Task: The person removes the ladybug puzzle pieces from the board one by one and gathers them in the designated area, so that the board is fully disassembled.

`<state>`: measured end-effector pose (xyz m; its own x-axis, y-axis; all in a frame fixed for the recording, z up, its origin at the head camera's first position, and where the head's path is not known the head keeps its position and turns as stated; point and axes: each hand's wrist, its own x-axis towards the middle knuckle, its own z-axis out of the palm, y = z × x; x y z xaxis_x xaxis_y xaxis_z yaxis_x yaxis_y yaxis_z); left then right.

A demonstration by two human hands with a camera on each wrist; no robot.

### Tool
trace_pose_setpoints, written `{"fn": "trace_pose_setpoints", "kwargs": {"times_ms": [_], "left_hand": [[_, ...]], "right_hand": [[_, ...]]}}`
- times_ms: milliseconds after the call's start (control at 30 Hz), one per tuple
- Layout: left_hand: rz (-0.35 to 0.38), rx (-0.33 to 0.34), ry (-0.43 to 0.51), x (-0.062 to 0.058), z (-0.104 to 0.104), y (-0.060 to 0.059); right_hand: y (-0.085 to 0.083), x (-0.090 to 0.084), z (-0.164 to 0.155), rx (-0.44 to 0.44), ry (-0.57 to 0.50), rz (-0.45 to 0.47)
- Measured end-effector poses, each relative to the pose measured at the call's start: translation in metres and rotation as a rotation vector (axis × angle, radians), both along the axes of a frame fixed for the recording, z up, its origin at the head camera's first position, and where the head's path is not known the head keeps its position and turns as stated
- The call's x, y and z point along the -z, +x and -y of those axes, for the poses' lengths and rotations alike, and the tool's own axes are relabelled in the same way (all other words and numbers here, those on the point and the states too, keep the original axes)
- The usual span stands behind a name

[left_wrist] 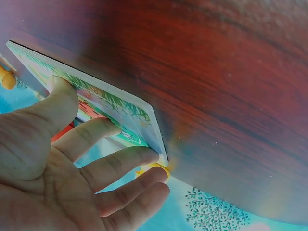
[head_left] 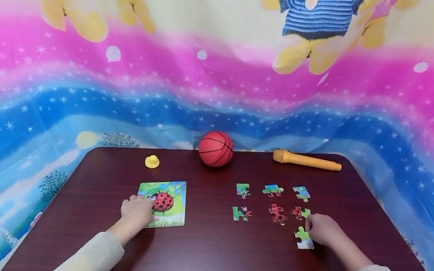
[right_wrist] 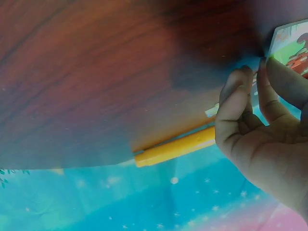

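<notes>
A ladybug puzzle board (head_left: 166, 201) lies flat on the dark wooden table (head_left: 212, 260). My left hand (head_left: 137, 211) rests on its near-left corner; in the left wrist view the thumb and relaxed fingers (left_wrist: 103, 130) lie on the board (left_wrist: 120, 108). Right of it, several loose puzzle pieces (head_left: 272, 190) are spread in rows. My right hand (head_left: 320, 229) pinches the nearest green-and-white puzzle piece (head_left: 305, 239) at the table surface. In the right wrist view its curled fingers (right_wrist: 240, 91) and thumb close on that piece (right_wrist: 291, 43).
A red toy basketball (head_left: 216, 149) sits at the table's far edge, with a small yellow duck (head_left: 152, 161) to its left and a long yellow toy (head_left: 307, 160) (right_wrist: 175, 149) to its right. A colourful cloth hangs behind and around the table.
</notes>
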<state>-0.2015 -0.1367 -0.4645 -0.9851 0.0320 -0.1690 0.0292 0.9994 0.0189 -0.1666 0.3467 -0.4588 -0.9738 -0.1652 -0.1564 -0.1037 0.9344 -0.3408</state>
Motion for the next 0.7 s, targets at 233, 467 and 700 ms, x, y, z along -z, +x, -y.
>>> {"fn": "trace_pose_setpoints", "kwargs": {"times_ms": [233,467,700], "left_hand": [[-0.009,0.01,-0.015,0.0,0.001,0.0],[0.007,0.011,-0.051,-0.002,0.0,-0.002],[0.092,-0.002,0.004,-0.008,0.002,-0.003]], "right_hand": [[0.001,0.002,0.007,0.063,0.033,0.018],[0.004,0.0,0.011,0.082,0.014,-0.057],[0.0,-0.029,0.055,0.084,-0.066,-0.204]]}}
